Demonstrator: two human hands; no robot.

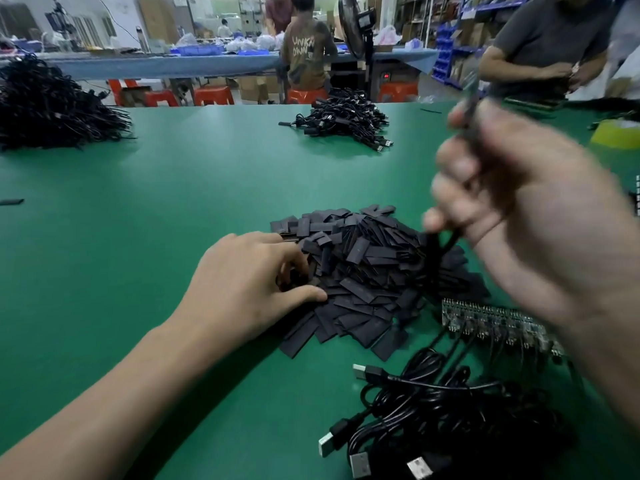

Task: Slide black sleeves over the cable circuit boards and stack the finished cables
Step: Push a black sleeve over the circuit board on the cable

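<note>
Your left hand (252, 282) lies low on the green table (138, 202), at the left edge of the pile of sleeves (363, 271). Its fingers are bent and dig into the flat black pieces, with the thumb just below them. I cannot tell if they already pinch one sleeve or only touch the pile. Your right hand (519, 209) is raised above the table on the right side and it is blurred. Its fingers are curled tightly round a thin black cable (441, 242), which comes out below the fist and hangs down over the right side of the pile. The end that comes out above the fist is too blurred to tell what is on it. Just right of the pile, partly under your right wrist, a row of circuit boards (498, 323) lies on the table. Their black wires run toward you into a bundle of cables (450, 420) with silver plugs (360, 370) at the near edge. Far across the table, well apart from your hands, there is a small heap of cables (346, 123), and a much bigger dark heap (52, 105) is at the far left. One single black piece (12, 201) lies alone at the left edge. Behind the table a person (308, 53) sits on a red stool, and another person (547, 39) stands at the right.
</note>
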